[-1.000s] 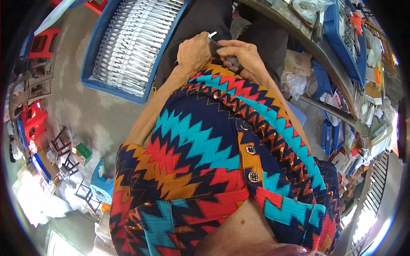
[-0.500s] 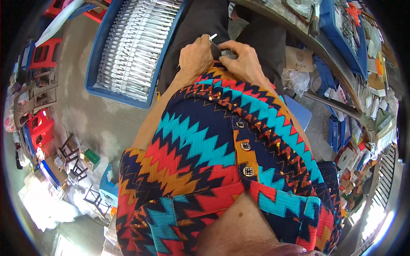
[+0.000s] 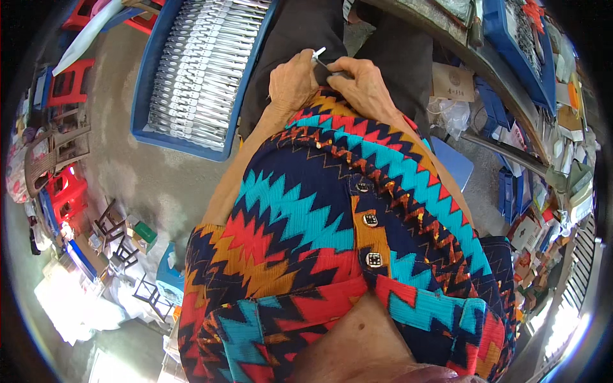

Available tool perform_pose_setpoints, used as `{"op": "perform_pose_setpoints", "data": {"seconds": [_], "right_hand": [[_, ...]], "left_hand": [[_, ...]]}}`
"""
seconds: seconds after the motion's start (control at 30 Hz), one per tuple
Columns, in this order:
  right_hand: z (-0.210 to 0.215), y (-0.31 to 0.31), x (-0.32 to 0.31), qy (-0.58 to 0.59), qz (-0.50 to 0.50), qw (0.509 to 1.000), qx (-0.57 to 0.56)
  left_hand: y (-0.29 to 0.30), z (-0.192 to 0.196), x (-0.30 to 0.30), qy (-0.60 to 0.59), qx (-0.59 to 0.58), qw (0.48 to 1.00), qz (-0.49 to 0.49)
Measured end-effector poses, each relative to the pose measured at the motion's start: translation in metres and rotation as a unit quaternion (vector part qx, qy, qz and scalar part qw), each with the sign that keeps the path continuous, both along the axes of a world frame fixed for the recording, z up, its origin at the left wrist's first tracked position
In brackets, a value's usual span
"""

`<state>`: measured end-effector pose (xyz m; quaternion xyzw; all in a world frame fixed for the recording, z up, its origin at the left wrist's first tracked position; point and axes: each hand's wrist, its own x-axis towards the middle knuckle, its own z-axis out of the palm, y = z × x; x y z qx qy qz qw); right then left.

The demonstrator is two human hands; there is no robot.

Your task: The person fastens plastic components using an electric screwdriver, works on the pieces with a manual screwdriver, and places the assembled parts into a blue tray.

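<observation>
Above my lap, both hands are close together. My left hand (image 3: 294,83) is closed around a small slim piece with a white tip (image 3: 318,53) that sticks out past the thumb and forefinger. A thin dark strip (image 3: 323,64) runs from there to my right hand (image 3: 364,83), whose bent fingers pinch its other end. The fingers hide most of both pieces, so their kind is unclear. Left of my legs, a blue tray (image 3: 182,149) holds dense rows of long, slim silver metal pieces (image 3: 204,76).
A worn bench edge (image 3: 507,96) runs along the right, bearing another blue tray (image 3: 548,83) of metal parts. Beneath it are a brown paper bag (image 3: 452,82) and a clear plastic bag (image 3: 454,115). Red stools (image 3: 69,83) stand at the far left.
My right fingers have curled in more, and the greyish bit seen under them earlier is now hidden. My left hand has hardly moved. The whole view has shifted slightly.
</observation>
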<state>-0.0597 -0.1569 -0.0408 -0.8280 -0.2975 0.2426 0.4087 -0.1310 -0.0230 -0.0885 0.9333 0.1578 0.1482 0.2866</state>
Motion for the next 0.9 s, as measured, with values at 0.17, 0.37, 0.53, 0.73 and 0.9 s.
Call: {"op": "perform_pose_setpoints", "data": {"seconds": [0.17,0.37,0.53,0.73,0.9], "right_hand": [[0.007,0.003,0.004,0.250,-0.057,0.962,0.096],[0.011,0.001,0.010,0.415,-0.146,0.894,0.080],[-0.005,-0.002,0.020,0.578,-0.150,0.783,0.174],[0.008,-0.013,0.011,0.322,-0.051,0.939,0.115],[0.013,-0.018,0.013,0.302,-0.008,0.939,0.162]], "left_hand": [[0.000,0.001,0.000,0.021,-0.009,1.000,0.017],[-0.001,0.001,0.001,0.021,0.000,1.000,0.014],[0.001,0.005,0.005,0.013,0.044,0.999,-0.008],[0.005,0.007,0.007,0.057,-0.011,0.998,0.003],[0.033,0.016,0.015,0.057,-0.209,0.974,-0.059]]}}
